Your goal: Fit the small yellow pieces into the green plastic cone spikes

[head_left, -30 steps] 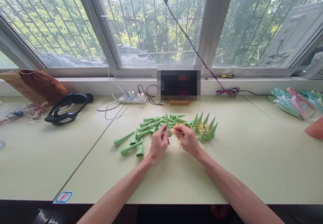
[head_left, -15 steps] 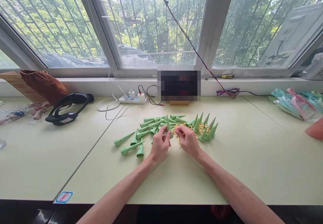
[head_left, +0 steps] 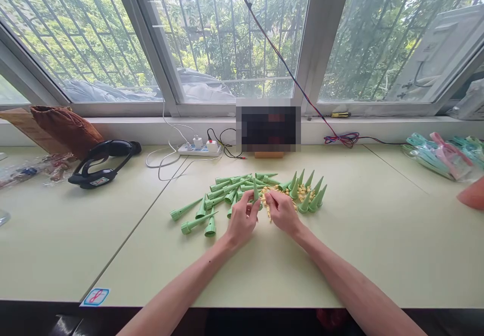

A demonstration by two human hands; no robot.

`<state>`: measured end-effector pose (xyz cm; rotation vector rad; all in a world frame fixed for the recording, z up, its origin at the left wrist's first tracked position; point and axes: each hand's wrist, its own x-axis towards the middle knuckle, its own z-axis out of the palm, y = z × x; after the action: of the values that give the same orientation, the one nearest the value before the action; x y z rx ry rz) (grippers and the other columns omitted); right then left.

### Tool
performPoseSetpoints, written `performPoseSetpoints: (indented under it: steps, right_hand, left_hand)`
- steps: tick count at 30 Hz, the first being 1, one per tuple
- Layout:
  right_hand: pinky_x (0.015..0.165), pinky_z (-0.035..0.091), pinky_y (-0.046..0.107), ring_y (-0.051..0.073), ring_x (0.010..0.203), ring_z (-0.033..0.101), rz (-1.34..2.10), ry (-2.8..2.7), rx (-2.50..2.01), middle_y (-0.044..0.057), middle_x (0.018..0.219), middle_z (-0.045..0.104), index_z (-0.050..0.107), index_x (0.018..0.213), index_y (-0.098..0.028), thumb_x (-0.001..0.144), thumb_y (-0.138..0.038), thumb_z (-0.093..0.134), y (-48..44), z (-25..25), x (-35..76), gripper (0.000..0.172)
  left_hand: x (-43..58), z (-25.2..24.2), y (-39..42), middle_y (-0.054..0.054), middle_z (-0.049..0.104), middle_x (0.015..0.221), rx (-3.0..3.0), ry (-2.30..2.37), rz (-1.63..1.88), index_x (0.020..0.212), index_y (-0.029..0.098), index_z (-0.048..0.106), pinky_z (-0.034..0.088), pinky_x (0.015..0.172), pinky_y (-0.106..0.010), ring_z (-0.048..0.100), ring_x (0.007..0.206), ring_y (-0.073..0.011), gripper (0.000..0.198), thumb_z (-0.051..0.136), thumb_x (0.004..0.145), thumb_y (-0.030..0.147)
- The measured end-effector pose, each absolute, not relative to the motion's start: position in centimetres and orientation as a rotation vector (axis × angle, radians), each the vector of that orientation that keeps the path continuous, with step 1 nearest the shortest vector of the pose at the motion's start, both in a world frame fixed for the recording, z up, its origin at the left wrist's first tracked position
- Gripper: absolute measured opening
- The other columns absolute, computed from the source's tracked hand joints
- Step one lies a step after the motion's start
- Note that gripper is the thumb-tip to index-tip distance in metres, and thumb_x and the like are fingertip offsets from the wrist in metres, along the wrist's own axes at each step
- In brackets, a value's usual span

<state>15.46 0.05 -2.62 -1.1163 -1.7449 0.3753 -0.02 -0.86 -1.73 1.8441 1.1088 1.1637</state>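
My left hand (head_left: pixel 242 220) is closed around a green plastic watering spike (head_left: pixel 256 190), its pointed tip up. Close on its right, my right hand (head_left: pixel 282 211) is pinched, fingertips beside the spike; what they hold is too small and hidden to make out. Beneath and behind my right hand spreads a pile of small yellow pieces (head_left: pixel 301 192), partly covered by it. To the left, a heap of green watering spikes (head_left: pixel 227 188) lies in different directions. Several more green spikes (head_left: pixel 313 202) stand tip up on the right, around the yellow pieces.
A power strip (head_left: pixel 200 148) with white cables lies at the back, near a blurred dark screen (head_left: pixel 268 129). Black headgear (head_left: pixel 104 164) and a brown pouch (head_left: pixel 66 129) are at the left. Bagged pink and teal items (head_left: pixel 440 155) lie at the far right.
My left hand has shifted slightly right with the spike, nearer my right hand. My right fingertips have moved a little and stay pinched.
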Motion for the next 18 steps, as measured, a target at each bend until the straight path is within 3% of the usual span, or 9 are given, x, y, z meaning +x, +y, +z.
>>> performPoseSetpoints:
  steps: [3,6,10,13,16,18]
  right_hand:
    - [0.051,0.026,0.027,0.012,0.050,0.033,0.377,-1.755,-1.127,-0.003,0.056,0.038,0.029,0.063,-0.022,0.101,-0.035,0.034,0.1,-2.7,15.4,0.041]
    - [0.051,0.026,0.027,0.012,0.049,0.032,0.388,-1.756,-1.139,-0.004,0.055,0.036,0.028,0.062,-0.022,0.102,-0.037,0.033,0.2,-2.9,15.4,0.042]
    - [0.051,0.028,0.026,0.012,0.050,0.036,0.431,-1.720,-1.148,-0.003,0.056,0.040,0.034,0.063,-0.022,0.102,-0.039,0.035,0.2,-3.0,15.3,0.043]
    - [0.054,0.034,0.025,0.013,0.055,0.043,0.454,-1.686,-1.144,-0.002,0.064,0.050,0.049,0.073,-0.020,0.101,-0.038,0.040,0.0,-2.7,15.3,0.034]
    - [0.060,0.042,0.026,0.015,0.068,0.055,0.472,-1.688,-1.082,0.004,0.085,0.063,0.059,0.096,-0.019,0.099,-0.036,0.046,-0.1,-2.5,15.3,0.021]
    - [0.062,0.044,0.027,0.017,0.076,0.057,0.472,-1.716,-1.038,0.007,0.093,0.064,0.061,0.100,-0.019,0.099,-0.033,0.046,-0.1,-2.4,15.3,0.020]
  left_hand:
    - [-0.2,-1.9,-0.7,0.003,0.059,0.072,1.886,1.099,1.166,0.115,0.021,0.053,0.045,0.049,-0.023,0.054,0.050,-0.0096,0.026,0.049,0.095,0.038]
    - [-0.3,-1.9,-0.5,0.004,0.055,0.064,1.908,1.098,1.178,0.117,0.021,0.055,0.048,0.053,-0.024,0.054,0.052,-0.0112,0.028,0.050,0.095,0.038]
    - [0.0,-1.3,-0.5,-0.001,0.063,0.082,1.769,1.080,1.164,0.116,0.020,0.057,0.044,0.045,-0.022,0.053,0.049,-0.0079,0.030,0.052,0.093,0.040]
    - [0.2,-0.8,-0.4,-0.006,0.065,0.103,1.610,1.080,1.179,0.114,0.019,0.058,0.039,0.037,-0.019,0.051,0.044,-0.0045,0.034,0.053,0.092,0.044]
    - [0.2,-0.6,-0.2,-0.007,0.065,0.106,1.528,1.090,1.196,0.112,0.018,0.059,0.036,0.032,-0.019,0.049,0.040,-0.0034,0.037,0.054,0.091,0.047]
    - [0.1,-0.6,-0.1,-0.006,0.065,0.103,1.501,1.090,1.206,0.112,0.017,0.060,0.035,0.031,-0.019,0.048,0.038,-0.0031,0.037,0.055,0.090,0.047]
